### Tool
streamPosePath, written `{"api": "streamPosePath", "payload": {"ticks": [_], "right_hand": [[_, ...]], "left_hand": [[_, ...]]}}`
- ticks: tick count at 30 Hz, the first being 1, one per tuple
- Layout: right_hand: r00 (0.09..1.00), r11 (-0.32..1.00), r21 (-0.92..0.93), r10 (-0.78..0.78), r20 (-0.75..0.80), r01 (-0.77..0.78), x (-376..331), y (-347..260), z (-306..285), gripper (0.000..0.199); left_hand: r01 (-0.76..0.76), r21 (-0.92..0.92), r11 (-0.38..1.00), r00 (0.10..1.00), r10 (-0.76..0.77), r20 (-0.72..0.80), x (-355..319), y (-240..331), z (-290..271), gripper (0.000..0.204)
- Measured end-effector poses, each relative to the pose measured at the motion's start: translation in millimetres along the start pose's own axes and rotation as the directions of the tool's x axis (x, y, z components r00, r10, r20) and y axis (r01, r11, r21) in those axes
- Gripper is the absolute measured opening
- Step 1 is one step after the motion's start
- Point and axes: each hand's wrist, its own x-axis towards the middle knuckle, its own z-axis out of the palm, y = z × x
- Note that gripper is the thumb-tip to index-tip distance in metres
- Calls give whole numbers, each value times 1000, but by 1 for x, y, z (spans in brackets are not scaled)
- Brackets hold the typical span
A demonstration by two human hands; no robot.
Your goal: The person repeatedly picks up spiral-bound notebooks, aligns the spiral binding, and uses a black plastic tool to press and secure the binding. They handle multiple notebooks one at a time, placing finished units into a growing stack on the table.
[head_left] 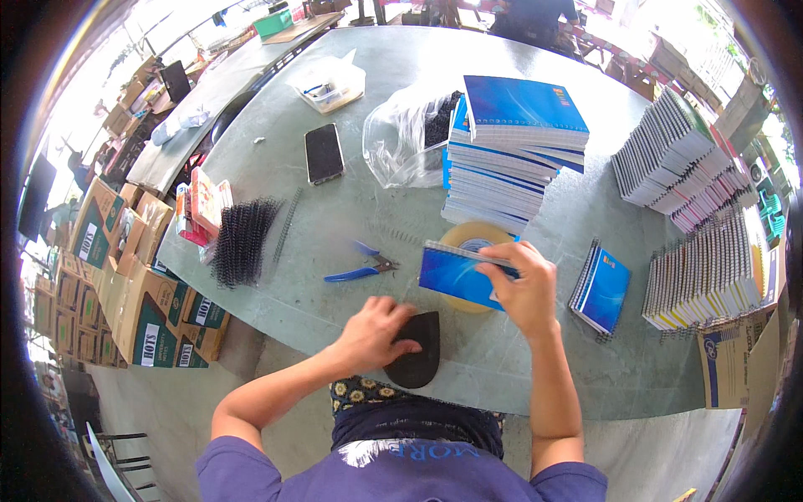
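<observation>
My right hand (523, 280) pinches a blue-covered notebook (452, 273) by its right end, thumb on the cover, and holds it tilted over a wide roll of yellowish tape (456, 306). My left hand (376, 332) is curved, thumb and fingers apart with nothing between them, at the left edge of a dark flat pad (418, 356) at the table's near edge. Blue-handled cutting pliers (361, 273) lie beyond that hand. A loose spiral coil (397, 235) lies beyond the pliers. A tall stack of blue notebooks (500, 176) stands behind the tape roll.
Spiral-bound notebooks (707, 276) stand in piles on the right, with small blue ones (604, 289) nearer. Left are a bundle of black coils (242, 243) and a phone (324, 153). Farther back sit a plastic bag (401, 138) and tub (335, 88). Cardboard boxes (150, 309) flank the table.
</observation>
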Motion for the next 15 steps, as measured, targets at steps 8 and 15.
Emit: {"api": "streamPosePath", "payload": {"ticks": [8,15], "right_hand": [[987,981,124,143,76,-151,9,9,-11,20],[998,999,14,30,51,-31,14,6,-11,15]], "left_hand": [[-60,-398,916,827,-177,-533,43,23,-102,31],[-130,-535,835,645,-339,-685,44,31,-147,31]]}}
